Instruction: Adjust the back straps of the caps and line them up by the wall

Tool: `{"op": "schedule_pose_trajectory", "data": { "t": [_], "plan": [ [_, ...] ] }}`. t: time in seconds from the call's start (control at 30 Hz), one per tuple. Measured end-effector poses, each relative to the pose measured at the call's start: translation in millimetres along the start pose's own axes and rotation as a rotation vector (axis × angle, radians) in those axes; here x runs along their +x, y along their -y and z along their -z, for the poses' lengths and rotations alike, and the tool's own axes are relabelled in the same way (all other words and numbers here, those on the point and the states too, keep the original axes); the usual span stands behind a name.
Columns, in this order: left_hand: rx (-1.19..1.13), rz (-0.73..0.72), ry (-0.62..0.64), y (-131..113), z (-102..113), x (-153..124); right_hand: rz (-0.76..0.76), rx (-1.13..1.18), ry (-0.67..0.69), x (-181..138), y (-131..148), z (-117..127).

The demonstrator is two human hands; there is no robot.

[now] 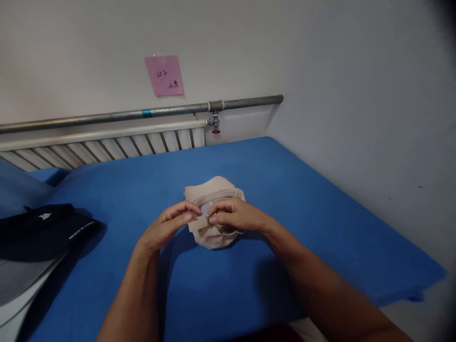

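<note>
A beige cap (213, 190) lies near the middle of a blue mattress (302, 199), directly in front of the person. It looks like soft woven fabric, rounded and partly flattened, with its crown toward the wall and its back opening turned toward the hands. A short flat strap (198, 223) of the same beige cloth runs left to right across that opening, so its long axis lies crosswise between the two hands.

The left hand (169, 228) pinches the strap's left end between thumb and fingertips, fingers closed on it. The right hand (235, 214) rests on the cap itself, fingers curled down and closed on the strap's right end and the cloth beneath. Both hands touch the cap; the right covers more of it, and the fingertips nearly meet at the strap.

Well to the left, a black cap (46, 228) with small white markings sits at the mattress edge. Behind run a white slatted radiator (107, 147) and a grey metal pipe (142, 114) with a small red valve. A pink paper note (164, 75) with handwriting hangs on the pale wall.
</note>
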State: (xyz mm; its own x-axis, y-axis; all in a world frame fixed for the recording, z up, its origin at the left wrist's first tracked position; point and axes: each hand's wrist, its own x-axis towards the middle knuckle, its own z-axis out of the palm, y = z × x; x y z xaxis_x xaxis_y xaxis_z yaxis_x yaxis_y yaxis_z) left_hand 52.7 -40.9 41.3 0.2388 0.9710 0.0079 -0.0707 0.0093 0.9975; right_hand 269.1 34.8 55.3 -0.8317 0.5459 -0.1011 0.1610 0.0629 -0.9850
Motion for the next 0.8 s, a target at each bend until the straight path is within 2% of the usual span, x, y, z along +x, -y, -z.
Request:
{"op": "schedule_pose_trajectory", "data": {
  "t": [0.13, 0.37, 0.8],
  "plan": [
    [0.056, 0.034, 0.080, -1.2, 0.4, 0.2, 0.020, -0.027, 0.039, 0.3, 0.6, -1.0],
    [0.423, 0.111, 0.035, -9.5, -15.0, 4.8, 0.099, -0.158, -0.012, 3.8, -4.8, -2.1],
    [0.424, 0.106, 0.041, -13.3, -18.2, 3.1, 0.122, -0.152, -0.016, 2.6, -5.1, -6.5]
  ]
}}
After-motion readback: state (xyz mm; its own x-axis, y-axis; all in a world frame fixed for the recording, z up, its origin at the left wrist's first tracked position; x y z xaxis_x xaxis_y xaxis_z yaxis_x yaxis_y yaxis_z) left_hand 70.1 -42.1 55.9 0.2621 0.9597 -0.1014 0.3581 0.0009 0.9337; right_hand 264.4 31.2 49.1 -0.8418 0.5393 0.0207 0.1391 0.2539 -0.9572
